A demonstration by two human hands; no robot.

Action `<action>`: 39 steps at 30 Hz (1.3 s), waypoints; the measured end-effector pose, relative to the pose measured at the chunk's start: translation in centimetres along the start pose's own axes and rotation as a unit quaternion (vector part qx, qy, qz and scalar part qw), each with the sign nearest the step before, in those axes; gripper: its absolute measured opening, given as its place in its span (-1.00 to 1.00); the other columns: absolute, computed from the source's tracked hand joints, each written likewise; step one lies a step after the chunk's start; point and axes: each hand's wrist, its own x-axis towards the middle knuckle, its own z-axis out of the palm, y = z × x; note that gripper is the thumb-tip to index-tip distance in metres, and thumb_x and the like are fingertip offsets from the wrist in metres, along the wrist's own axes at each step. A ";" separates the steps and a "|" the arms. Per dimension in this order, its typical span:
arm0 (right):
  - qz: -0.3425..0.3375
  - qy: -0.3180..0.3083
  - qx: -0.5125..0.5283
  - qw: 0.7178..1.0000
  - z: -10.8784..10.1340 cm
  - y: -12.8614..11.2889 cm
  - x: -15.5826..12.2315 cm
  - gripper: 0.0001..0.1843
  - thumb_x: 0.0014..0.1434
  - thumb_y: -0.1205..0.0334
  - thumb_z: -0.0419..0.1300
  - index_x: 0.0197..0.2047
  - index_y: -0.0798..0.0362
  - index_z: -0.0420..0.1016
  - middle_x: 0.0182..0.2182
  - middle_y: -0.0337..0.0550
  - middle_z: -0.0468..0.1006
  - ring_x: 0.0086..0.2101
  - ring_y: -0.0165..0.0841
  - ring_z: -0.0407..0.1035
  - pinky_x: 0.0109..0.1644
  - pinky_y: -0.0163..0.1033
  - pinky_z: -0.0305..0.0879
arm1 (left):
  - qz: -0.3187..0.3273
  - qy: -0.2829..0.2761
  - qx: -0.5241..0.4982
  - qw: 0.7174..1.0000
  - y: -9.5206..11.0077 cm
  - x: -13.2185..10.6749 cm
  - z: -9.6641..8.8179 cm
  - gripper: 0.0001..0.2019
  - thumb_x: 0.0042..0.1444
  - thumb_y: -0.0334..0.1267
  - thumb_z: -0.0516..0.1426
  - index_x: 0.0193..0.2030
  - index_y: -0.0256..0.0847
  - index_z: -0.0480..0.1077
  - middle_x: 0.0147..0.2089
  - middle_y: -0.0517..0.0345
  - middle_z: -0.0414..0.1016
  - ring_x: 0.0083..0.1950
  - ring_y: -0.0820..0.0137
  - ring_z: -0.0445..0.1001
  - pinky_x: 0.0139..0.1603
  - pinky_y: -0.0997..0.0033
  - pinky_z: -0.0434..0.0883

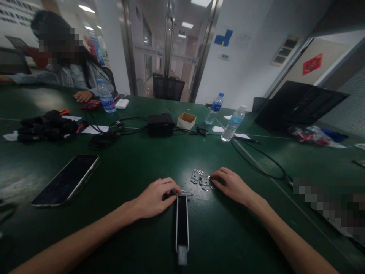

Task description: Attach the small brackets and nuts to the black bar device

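A dark green table [131,160] spans the view, with a smartphone [67,180] lying at the left. The person's left hand [156,196] nearly closes thumb and forefinger at the far end of a pale-framed black bar [182,224], touching it; whether they pinch it I cannot tell. The right hand [232,185], fingers curled, rests beside 2 metal brackets [204,182]; its hold is unclear. Small metal rings [199,172] lie just beyond the brackets.
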 end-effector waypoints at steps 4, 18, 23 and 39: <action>0.021 -0.014 0.021 0.999 0.1 0.0 0.1 -0.78 0.23 0.20 0.03 -0.18 0.05 0.47 -0.22 -0.06 0.43 -0.27 -0.31 0.37 -0.17 -0.18 0.34 | -0.002 -0.005 -0.001 1.000 0.0 0.0 0.0 -0.81 0.24 -0.29 0.05 -0.05 -0.12 0.40 -0.04 0.15 0.38 -0.14 0.37 0.37 -0.12 0.33 0.36; 0.006 -0.004 0.007 1.000 -0.3 -0.9 0.0 -0.78 0.23 0.16 0.06 -0.16 0.03 0.48 -0.23 -0.07 0.43 -0.30 -0.32 0.37 -0.24 -0.19 0.35 | -0.014 -0.001 0.003 1.000 0.2 -0.1 0.0 -0.82 0.22 -0.31 0.06 -0.06 -0.12 0.39 -0.06 0.16 0.38 -0.18 0.39 0.36 -0.15 0.33 0.34; 0.025 0.000 0.007 1.000 0.2 -0.9 0.2 -0.81 0.23 0.22 0.05 -0.26 0.07 0.48 -0.31 -0.09 0.45 -0.36 -0.35 0.37 -0.29 -0.23 0.34 | -0.040 0.001 0.020 0.999 0.8 -0.1 0.4 -0.83 0.20 -0.29 0.07 -0.08 -0.11 0.40 -0.14 0.20 0.40 -0.26 0.41 0.34 -0.20 0.35 0.30; 0.012 -0.065 0.007 0.998 -1.3 -0.2 -0.6 -0.84 0.18 0.28 0.08 -0.24 0.08 0.48 -0.32 -0.09 0.48 -0.36 -0.33 0.38 -0.28 -0.22 0.35 | -0.022 0.003 0.022 1.000 1.5 -0.3 0.8 -0.83 0.24 -0.23 0.04 -0.09 -0.13 0.39 -0.14 0.18 0.38 -0.22 0.39 0.35 -0.19 0.36 0.30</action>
